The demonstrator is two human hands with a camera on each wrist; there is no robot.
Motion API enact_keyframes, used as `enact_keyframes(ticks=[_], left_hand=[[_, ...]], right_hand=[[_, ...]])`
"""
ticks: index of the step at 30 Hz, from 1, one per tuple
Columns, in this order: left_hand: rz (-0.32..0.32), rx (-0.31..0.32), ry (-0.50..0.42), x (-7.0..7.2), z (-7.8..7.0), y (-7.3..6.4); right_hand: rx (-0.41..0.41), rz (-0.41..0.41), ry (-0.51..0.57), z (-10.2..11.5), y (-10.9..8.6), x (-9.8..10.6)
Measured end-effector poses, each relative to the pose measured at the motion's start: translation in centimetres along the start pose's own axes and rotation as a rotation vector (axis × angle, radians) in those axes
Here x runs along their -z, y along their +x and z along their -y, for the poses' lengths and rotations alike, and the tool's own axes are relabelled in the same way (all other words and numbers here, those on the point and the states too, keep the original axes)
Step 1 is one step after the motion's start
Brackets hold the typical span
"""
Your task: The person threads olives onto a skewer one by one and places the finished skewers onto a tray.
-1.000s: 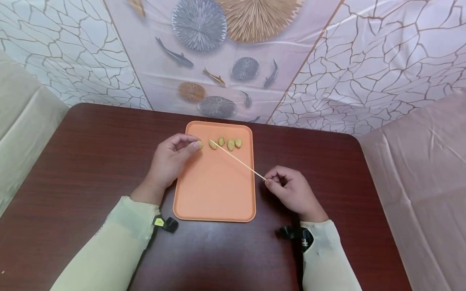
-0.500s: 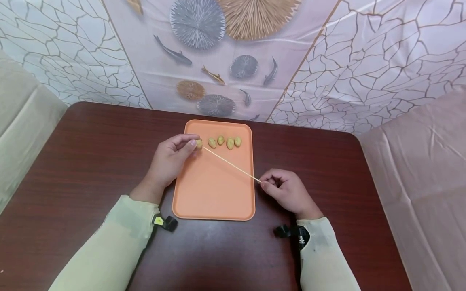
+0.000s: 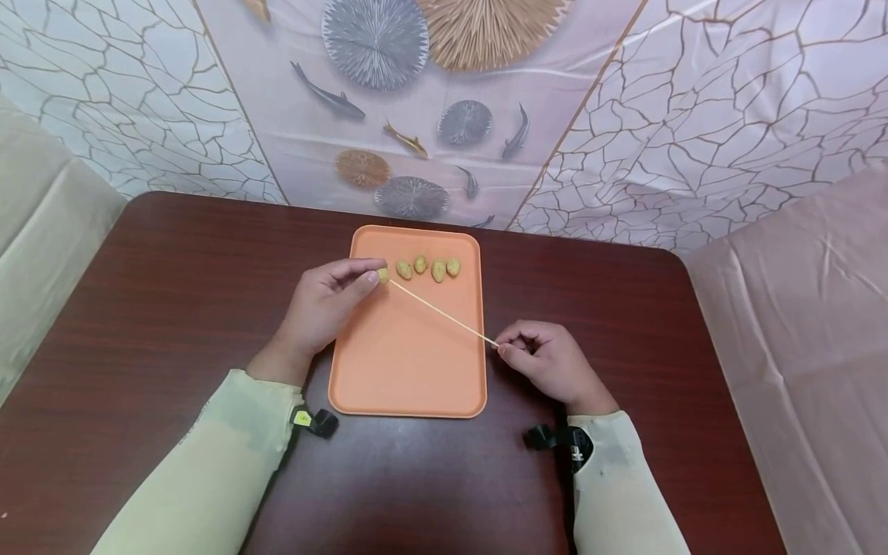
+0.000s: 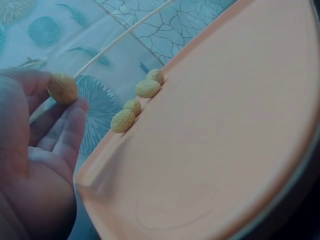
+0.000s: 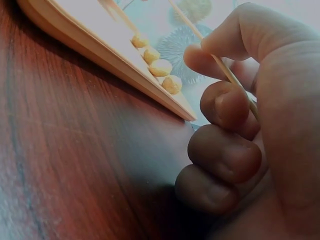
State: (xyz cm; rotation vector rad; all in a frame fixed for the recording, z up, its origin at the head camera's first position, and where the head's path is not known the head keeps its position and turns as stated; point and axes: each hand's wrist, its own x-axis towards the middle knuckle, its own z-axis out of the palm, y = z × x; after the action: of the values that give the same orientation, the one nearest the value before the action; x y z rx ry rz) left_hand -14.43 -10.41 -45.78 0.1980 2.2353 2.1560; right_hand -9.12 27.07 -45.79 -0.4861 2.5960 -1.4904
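My left hand [image 3: 321,304] pinches a small, wrinkled, yellow-green oval fruit [image 4: 62,90] between thumb and fingers, over the left edge of an orange tray [image 3: 409,362]. From the right, a thin wooden skewer [image 3: 442,312] slants up to this fruit, its tip at the fruit's right side. Whether the tip has gone in, I cannot tell. My right hand [image 3: 548,364] grips the skewer's other end beyond the tray's right edge. In the right wrist view the skewer [image 5: 227,72] runs between thumb and forefinger, with the remaining fingers curled below.
Several more such fruits [image 3: 438,270] lie in a row near the tray's far end. The tray rests on a dark red-brown wooden table [image 3: 208,262]. Behind the table hangs a patterned cloth [image 3: 465,166]; plain pale cloth [image 3: 798,347] stands at the right.
The skewer's tip has moved left, from over the row of fruits to the fruit in my left hand. My right hand has shifted slightly left; the left hand stays almost in place.
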Motion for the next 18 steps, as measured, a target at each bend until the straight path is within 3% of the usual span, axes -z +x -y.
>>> enact_keyframes(ticks=[7, 18], left_hand=[[-0.003, 0.003, -0.211, -0.02, -0.25, -0.03], [0.046, 0.019, -0.250, 0.01, -0.40, -0.03]], right_hand=[[-0.001, -0.007, 0.035, 0.02, -0.02, -0.07], [-0.021, -0.009, -0.045, 0.32, -0.11, -0.24]])
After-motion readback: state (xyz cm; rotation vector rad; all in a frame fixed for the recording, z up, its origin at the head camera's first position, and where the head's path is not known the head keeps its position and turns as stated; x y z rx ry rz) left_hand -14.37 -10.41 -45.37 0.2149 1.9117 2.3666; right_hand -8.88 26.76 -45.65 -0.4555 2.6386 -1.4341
